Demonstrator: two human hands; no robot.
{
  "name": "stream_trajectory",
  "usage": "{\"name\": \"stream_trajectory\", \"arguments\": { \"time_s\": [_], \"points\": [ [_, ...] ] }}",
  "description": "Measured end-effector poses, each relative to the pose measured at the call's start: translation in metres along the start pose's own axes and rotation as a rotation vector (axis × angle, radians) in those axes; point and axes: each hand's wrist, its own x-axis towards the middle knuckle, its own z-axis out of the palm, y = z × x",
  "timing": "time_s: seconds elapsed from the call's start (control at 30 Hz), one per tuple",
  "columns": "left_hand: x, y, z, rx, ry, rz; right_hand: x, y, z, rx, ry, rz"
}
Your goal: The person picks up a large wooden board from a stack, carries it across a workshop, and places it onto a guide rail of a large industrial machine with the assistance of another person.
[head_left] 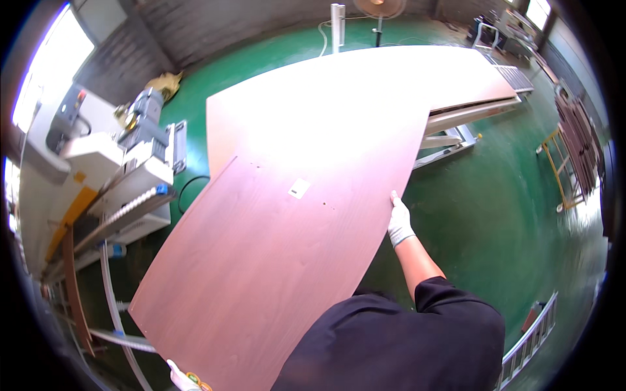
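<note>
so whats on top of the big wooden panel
A small white label lies on the reddish-brown panel, beside a few tiny dark holes. The gloved right hand grips its right edge. Glare washes out the far end.

Panel: lies flat in the middle, reaching from the near edge far ahead.
Label: on the panel, near its centre.
Right hand: grip on the panel's right edge, midway along.
Left hand: at the panel's near left corner, at the lower edge of view.
Machine: left of the panel, just beside its left edge.
Roller frame: right of the panel's far part, partly under it.
Floor: below and right of the panel.
Fan stand: behind the panel's far end.
</note>
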Motion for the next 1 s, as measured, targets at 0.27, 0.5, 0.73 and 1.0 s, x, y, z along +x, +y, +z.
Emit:
{"name": "stream_trajectory", "arguments": {
  "time_s": [0.27, 0.5, 0.73, 1.0],
  "points": [
    [0.084, 0.157, 0.240, 0.010, -0.369, 0.267, 0.100, -0.095, -0.072, 0.024, 0.196, -0.133],
    [0.009, 0.310, 0.559, 0.079, -0.785, 0.389, 0.206, -0.179, -0.044, 0.018, 0.467, -0.195],
    [-0.134, 0.411, 0.828, 0.154, -1.033, 0.533, 0.381, -0.334, -0.021, -0.462, 0.743, -0.492],
    [-0.319, 0.425, 1.049, 0.554, -0.868, 0.784, 0.534, -0.462, -0.047, -0.728, 0.942, -0.574]
  ]
}}
